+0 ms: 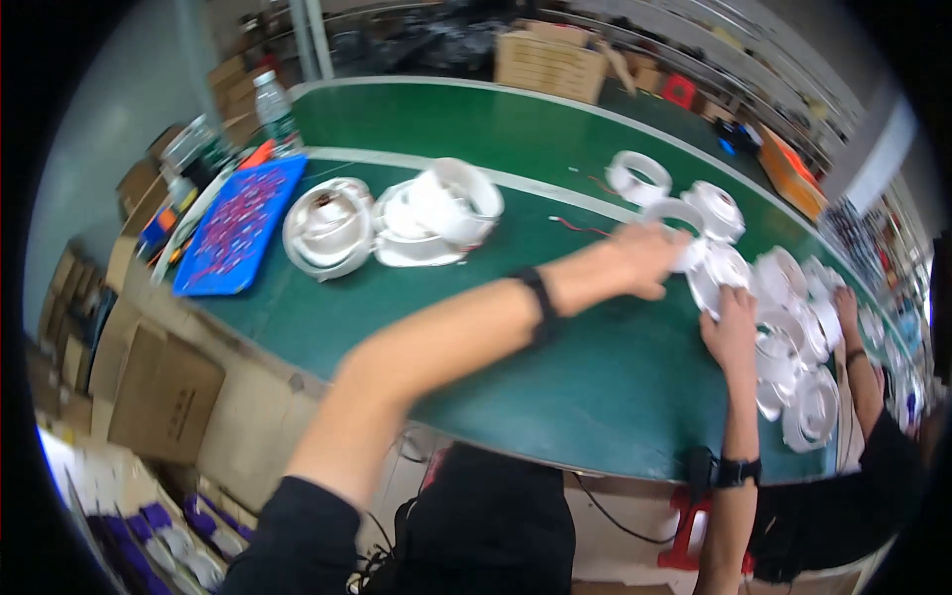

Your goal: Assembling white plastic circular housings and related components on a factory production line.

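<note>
My left hand point(647, 260) reaches far across the green table point(555, 347) and closes on a white round plastic housing point(722, 270); motion blurs the fingers. Coming up from below, my right hand point(732, 329) holds the lower edge of that same housing. Both wrists wear black bands. A white ring point(676, 211) lies just behind my left hand. To the right of my hands, several more white housings point(798, 337) lie in a pile.
Larger white housings point(327, 230) and a tipped one point(451, 203) sit at the left, beside a blue tray point(238, 226) and a water bottle point(273, 104). Another person's hand point(846, 302) rests in the right pile. Cardboard boxes point(550, 61) stand behind the table, and more boxes point(164, 397) sit on the floor at left.
</note>
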Available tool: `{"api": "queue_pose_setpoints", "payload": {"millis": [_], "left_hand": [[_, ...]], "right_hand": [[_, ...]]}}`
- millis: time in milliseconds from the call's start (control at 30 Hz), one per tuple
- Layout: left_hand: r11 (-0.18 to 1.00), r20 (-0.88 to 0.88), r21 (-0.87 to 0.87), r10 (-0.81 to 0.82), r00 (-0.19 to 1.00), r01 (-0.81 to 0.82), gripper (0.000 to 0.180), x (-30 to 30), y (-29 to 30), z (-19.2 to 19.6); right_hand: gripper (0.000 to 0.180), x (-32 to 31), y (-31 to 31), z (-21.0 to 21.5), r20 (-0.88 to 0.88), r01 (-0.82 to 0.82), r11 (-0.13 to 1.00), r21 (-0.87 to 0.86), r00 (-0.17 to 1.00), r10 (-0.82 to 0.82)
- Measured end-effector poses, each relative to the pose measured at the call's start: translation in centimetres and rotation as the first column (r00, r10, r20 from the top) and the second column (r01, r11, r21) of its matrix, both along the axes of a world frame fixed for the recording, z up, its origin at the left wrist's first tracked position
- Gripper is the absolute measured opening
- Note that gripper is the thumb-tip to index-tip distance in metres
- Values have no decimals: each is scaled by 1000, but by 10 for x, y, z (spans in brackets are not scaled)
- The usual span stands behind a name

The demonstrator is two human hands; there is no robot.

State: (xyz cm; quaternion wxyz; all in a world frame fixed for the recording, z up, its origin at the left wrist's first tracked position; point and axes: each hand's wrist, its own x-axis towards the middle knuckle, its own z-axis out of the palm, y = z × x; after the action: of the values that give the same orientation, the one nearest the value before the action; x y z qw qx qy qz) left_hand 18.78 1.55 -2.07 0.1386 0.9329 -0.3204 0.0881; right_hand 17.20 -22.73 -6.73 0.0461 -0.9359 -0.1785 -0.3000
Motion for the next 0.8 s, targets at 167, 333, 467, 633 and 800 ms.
{"api": "queue_pose_setpoints", "payload": {"millis": [167, 333, 467, 633, 800], "left_hand": [[999, 137, -48, 20, 990, -14, 48, 14, -25, -31], [949, 90, -193, -235, 968, 249, 21, -141, 59, 11], [992, -113, -93, -100, 989, 89, 37, -260, 149, 31], [949, -300, 56, 313, 901, -311, 32, -311, 221, 25], [844, -193, 81, 535, 823, -530, 30, -305, 265, 8]], "right_hand": [[19, -35, 17, 19, -210, -134, 987, 88, 966, 149], [15, -109, 34, 47, -359, -349, 916, 197, 844, 398], [20, -133, 81, 59, -446, -644, 722, 252, 585, 677], [13, -118, 158, 57, -480, -831, 475, 291, 303, 823], [13, -108, 240, 38, -381, -881, 325, 344, 185, 906]]}}
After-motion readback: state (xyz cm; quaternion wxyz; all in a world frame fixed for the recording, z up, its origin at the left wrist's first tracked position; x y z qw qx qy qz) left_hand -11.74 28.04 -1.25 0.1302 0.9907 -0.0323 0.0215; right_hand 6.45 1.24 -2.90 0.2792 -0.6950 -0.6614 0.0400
